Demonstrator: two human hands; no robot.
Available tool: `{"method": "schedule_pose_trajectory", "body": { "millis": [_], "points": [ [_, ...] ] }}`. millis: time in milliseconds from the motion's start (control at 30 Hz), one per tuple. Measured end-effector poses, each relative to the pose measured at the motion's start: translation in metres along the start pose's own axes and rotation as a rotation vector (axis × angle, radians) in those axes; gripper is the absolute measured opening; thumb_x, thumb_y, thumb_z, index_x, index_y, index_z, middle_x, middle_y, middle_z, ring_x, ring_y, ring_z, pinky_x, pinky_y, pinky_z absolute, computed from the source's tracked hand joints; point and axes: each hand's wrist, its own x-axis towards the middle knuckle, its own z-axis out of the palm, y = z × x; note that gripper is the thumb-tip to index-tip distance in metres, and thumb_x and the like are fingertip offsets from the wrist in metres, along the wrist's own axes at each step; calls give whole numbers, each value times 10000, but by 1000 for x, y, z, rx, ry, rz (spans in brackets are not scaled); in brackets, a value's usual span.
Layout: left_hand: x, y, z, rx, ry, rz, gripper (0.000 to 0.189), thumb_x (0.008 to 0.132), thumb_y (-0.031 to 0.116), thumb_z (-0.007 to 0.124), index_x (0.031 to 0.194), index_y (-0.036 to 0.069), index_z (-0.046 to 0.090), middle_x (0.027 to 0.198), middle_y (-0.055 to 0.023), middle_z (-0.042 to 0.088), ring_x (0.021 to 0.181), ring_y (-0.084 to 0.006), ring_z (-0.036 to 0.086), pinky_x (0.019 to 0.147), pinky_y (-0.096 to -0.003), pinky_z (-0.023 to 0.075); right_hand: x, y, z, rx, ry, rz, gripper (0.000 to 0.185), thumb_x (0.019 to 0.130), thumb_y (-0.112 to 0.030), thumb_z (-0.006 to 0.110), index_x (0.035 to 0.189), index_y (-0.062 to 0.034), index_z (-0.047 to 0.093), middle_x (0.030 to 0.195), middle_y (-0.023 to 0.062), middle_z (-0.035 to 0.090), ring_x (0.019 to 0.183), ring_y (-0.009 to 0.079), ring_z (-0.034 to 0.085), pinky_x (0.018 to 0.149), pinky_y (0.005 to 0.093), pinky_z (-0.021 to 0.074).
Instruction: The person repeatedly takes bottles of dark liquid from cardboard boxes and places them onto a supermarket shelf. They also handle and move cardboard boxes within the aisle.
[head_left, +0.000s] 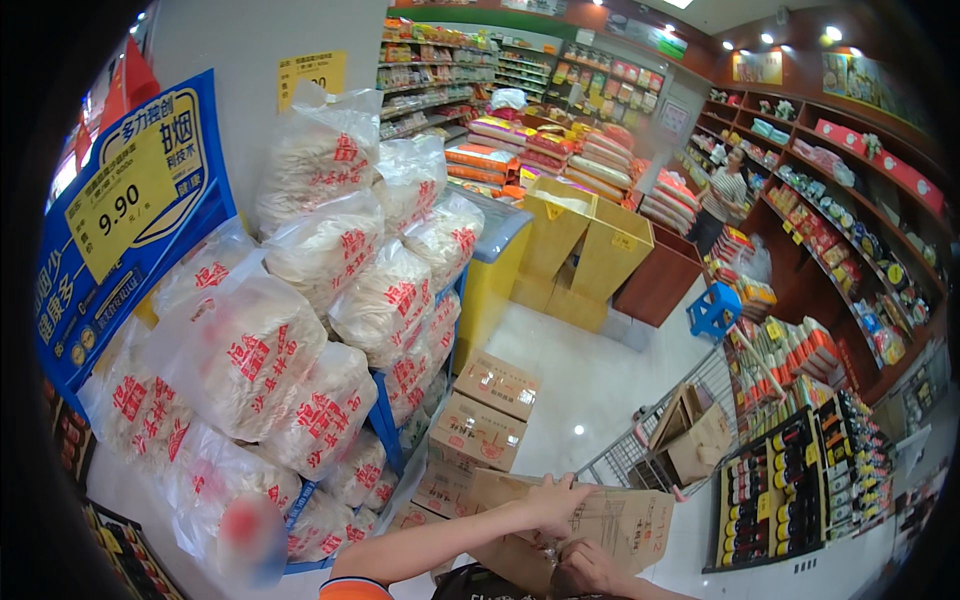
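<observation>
In front of me is a brown cardboard carton (630, 525) printed with red and dark writing. My left hand (555, 506) reaches across from the lower left and grips its upper part, the fingers spread over the board. Close below it, my right hand (589, 566) is curled against the carton's near side. Something shiny, perhaps clear tape or plastic, shows between the two hands. What the right fingers hold is hidden. Several more cartons (480, 435) are stacked just beyond, beside a display of clear bags of dried noodles (259, 356) with red print.
A wire shopping cart (622, 454) with flattened cardboard (697, 442) stands to the right. Near it are a bottle rack (772, 487) and a blue stool (714, 309). Wooden bins (577, 247) stand ahead on the pale floor. A person (721, 195) is by the far shelves.
</observation>
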Motion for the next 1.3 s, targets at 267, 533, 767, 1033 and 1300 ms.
{"method": "schedule_pose_trajectory", "body": {
  "millis": [267,533,767,1033,1300],
  "points": [
    [8,-2,14,57,17,80,900,591,281,744,1369,251,294,1262,-204,386,1119,-460,414,874,-526,433,2,-8,7,102,-46,174,158,780,-145,610,899,-50,568,777,113,588,704,241,583,653,361,483],
    [2,-22,25,32,139,-13,812,585,256,740,1304,184,370,1232,-222,430,1104,-435,446,888,-505,423,-68,7,58,792,150,922,255,820,-261,581,990,-71,569,759,137,587,652,280,571,635,421,486],
    [-1,-15,3,103,52,-95,862,649,321,688,1391,206,263,1247,-229,410,1081,-460,443,851,-505,453,20,-15,-15,761,-234,982,227,776,-181,655,914,-9,601,782,155,627,703,333,592,646,433,488],
    [-31,-5,-15,493,461,234,287,805,350,572,897,85,632,1020,-134,516,953,-289,518,782,-391,453,47,17,-66,452,-414,593,97,821,-118,603,879,-41,604,690,61,640,635,132,623,591,272,483],
    [-8,-15,-66,645,890,634,232,818,317,560,727,105,583,772,-47,566,800,-190,554,759,-334,410,107,22,-145,-259,-247,370,62,767,-173,588,774,-112,581,625,59,615,587,259,614,528,367,461]
  ]
}}
